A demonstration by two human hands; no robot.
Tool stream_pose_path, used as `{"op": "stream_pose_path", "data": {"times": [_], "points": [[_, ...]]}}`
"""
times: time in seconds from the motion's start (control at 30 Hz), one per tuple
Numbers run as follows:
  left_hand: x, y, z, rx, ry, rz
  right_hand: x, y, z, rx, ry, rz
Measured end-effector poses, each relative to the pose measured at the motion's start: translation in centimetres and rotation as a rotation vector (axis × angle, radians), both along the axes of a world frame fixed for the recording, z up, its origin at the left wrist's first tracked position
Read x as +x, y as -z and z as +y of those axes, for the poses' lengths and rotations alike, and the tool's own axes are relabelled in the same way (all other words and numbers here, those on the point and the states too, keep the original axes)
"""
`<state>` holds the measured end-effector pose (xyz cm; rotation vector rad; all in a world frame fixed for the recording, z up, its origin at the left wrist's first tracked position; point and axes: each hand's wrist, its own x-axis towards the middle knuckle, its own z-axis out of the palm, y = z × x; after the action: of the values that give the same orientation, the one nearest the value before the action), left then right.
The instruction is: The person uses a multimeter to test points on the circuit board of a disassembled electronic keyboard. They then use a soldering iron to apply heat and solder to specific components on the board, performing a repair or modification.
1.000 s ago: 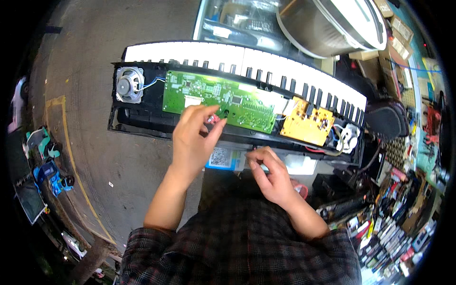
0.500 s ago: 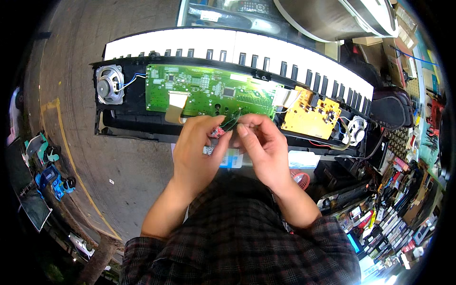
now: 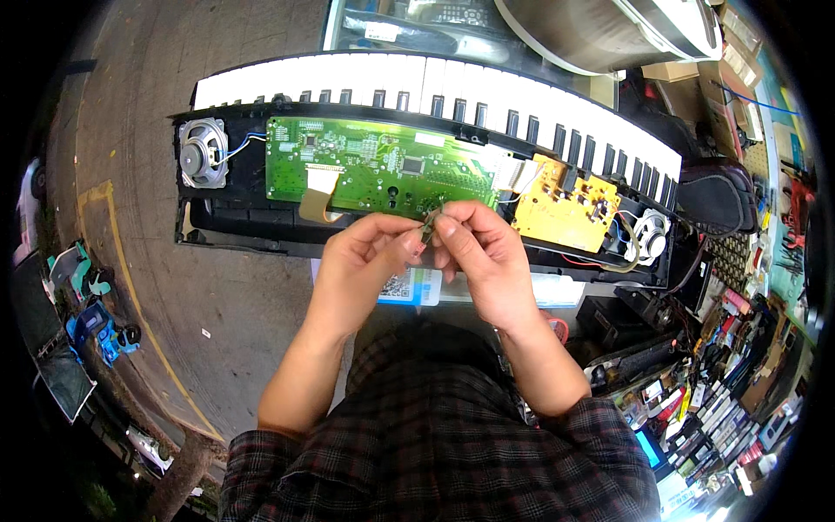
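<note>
Wire (image 3: 427, 231), thin and greenish, sits pinched by both left hand (image 3: 358, 268) and right hand (image 3: 485, 261), now closer together beside the green circuit board (image 3: 365, 165)'s near edge, making this fine two-handed work.

I'm in a roadside workshop: opened keyboard (image 3: 391, 76) overhanging left edge of my glass counter (image 3: 334, 26), green circuit board (image 3: 370, 165), jumbled goods (image 3: 704, 413), yellow-lined pavement (image 3: 235, 348).

The long, flat, green circuit board (image 3: 348, 161) has pale specks and black spots. The smaller flat circuit board (image 3: 557, 209) is yellow-orange. The long plastic piano keys (image 3: 348, 81) are white. The dark cloth shirt (image 3: 417, 435) has checks (thin red and pale lines crossing).
</note>
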<state>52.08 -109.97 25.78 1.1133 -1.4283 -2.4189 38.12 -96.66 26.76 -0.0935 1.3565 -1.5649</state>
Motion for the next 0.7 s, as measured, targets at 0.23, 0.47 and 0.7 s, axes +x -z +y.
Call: {"op": "stream_pose_path", "data": {"times": [0.23, 0.47, 0.7], "points": [[-0.4, -0.4, -0.4, -0.042, -0.015, 0.024, 0.4, 0.7, -0.4, -0.02, -0.018, 0.002], [-0.3, -0.5, -1.2, -0.028, -0.042, 0.001, 1.2, 0.3, -0.5, -0.016, -0.039, 0.063], [0.2, -0.2, -2.2, 0.096, -0.021, 0.046, 0.4, 0.3, -0.4, -0.057, -0.227, 0.688]]}}
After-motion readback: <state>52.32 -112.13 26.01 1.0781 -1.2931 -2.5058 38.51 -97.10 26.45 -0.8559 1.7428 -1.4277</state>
